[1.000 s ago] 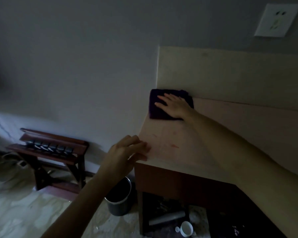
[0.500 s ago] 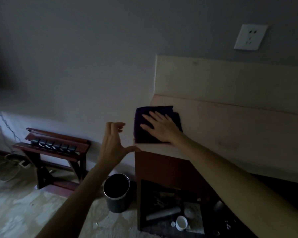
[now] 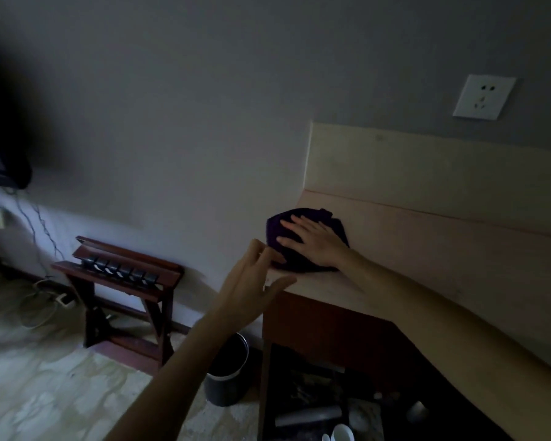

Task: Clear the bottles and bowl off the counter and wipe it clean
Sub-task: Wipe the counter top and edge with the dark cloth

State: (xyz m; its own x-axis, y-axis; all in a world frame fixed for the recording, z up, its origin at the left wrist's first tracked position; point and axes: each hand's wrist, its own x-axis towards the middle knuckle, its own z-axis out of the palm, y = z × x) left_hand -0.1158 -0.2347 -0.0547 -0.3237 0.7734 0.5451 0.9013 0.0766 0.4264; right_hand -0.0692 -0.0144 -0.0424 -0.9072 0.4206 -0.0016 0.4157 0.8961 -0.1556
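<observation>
At the worktop's [image 3: 411,249] near-left corner, the right hand [image 3: 315,240] presses the dark purple cloth [image 3: 303,218] flat, fingers spread. The left hand [image 3: 252,281] hovers open just left of it, fingers loosely apart, holding nothing. Unwiped worktop extends rightward.

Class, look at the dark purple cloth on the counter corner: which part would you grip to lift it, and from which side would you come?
Grip the bunched left edge of the purple cloth, coming from the counter's open left end. The right hand lies flat over its middle, while that edge sits humped at the corner, and the open left hand is beside it.
</observation>
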